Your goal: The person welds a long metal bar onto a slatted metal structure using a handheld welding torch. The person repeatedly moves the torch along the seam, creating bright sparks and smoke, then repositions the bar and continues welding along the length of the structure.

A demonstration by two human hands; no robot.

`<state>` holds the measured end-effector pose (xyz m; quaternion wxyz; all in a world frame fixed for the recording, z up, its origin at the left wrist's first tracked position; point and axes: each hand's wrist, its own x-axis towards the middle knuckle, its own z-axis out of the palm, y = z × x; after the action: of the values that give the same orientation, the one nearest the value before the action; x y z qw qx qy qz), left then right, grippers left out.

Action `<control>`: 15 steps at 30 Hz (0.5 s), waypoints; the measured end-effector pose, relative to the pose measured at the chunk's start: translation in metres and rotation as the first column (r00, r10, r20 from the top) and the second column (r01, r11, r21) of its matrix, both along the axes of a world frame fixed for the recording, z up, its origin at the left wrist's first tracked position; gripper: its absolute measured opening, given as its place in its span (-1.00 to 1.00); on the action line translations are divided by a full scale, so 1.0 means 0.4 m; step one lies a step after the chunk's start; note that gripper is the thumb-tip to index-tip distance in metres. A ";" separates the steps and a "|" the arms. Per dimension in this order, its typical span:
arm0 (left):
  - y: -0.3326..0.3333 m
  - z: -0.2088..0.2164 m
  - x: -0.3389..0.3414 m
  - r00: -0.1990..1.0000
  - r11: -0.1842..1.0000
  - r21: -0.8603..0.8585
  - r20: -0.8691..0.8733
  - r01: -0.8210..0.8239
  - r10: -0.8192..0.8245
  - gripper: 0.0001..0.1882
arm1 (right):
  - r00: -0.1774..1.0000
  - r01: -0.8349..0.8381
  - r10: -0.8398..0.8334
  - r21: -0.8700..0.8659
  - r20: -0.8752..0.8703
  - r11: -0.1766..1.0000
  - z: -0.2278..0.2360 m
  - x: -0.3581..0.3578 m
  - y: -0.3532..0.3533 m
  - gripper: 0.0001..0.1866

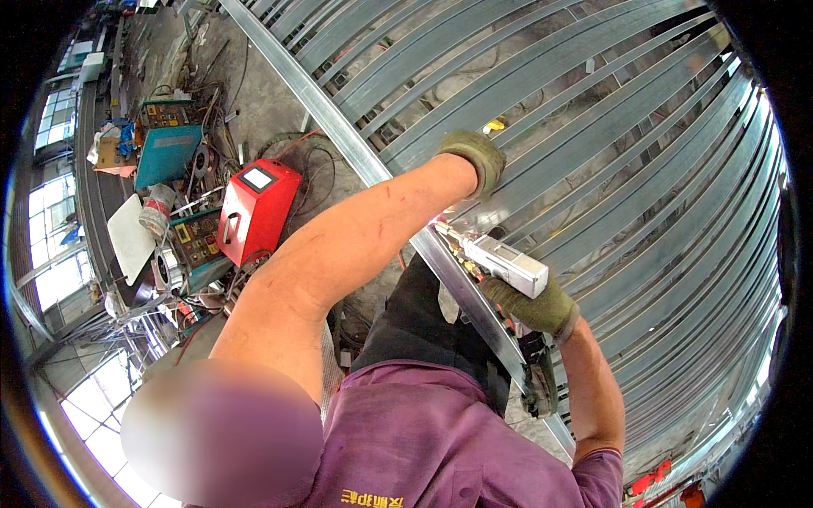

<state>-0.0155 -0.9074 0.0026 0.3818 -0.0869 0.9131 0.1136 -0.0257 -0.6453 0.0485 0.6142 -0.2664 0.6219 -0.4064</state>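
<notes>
My left hand (474, 159) wears an olive glove and rests against a long steel tube (339, 127) that runs diagonally across a frame of parallel steel tubes (644, 169); its fingers are hidden. My right hand (535, 306), also gloved, grips a hand-held welding gun (501, 259) with a silver-white body. The gun's tip touches the diagonal tube just below my left hand. A dark hose (539, 381) runs back from the gun along my right forearm.
On the concrete floor at left stand a red welding machine (257, 209), a teal machine (168, 154) and a control box (195, 241), with tangled cables (305, 161) around them. Windows (51, 245) line the far left.
</notes>
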 end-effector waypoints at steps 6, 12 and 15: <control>-0.001 -0.008 0.005 1.000 1.000 -0.007 -0.022 0.022 -0.022 -0.63 | 1.000 -0.003 0.003 0.022 -0.003 1.000 0.004 -0.002 0.002 -0.52; 0.004 0.026 -0.001 1.000 1.000 -0.015 0.007 0.020 -0.020 -0.63 | 1.000 -0.027 0.028 0.107 -0.005 0.994 0.023 -0.009 -0.005 -0.57; 0.004 0.025 -0.003 1.000 1.000 -0.016 0.018 0.003 -0.003 -0.63 | 1.000 -0.011 0.010 0.084 0.016 0.996 0.019 -0.005 -0.002 -0.59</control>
<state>-0.0166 -0.9058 0.0124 0.3895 -0.0897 0.9106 0.1051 -0.0278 -0.6463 0.0561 0.6318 -0.2403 0.6323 -0.3786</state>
